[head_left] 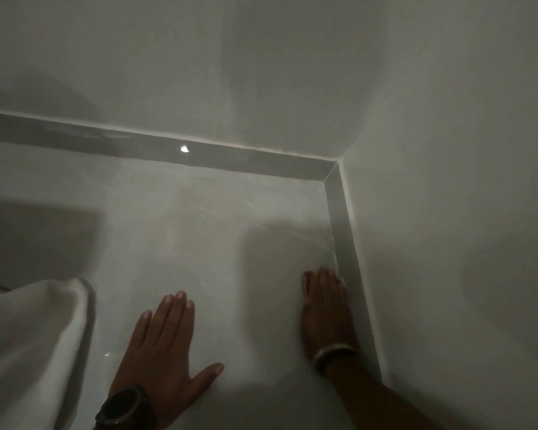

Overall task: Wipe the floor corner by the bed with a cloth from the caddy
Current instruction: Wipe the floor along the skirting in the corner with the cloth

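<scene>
Your left hand [165, 342] lies flat on the pale floor [184, 228], palm down, fingers together and thumb spread to the side, gripping nothing; a dark watch [121, 405] sits on its wrist. Your right hand [325, 308] rests palm down just beside the grey skirting [347, 243] along the right wall, fingers extended, with a light bracelet [333, 352] on the wrist. A small reddish patch [306, 279] shows at its fingertips; whether this is the cloth under the hand cannot be told in the dim light, nor whether the hand grips anything. The floor corner [322, 184] lies ahead of the right hand, where the two skirting strips meet. White bedding [28, 336] hangs at the lower left, its edge near the left hand.
</scene>
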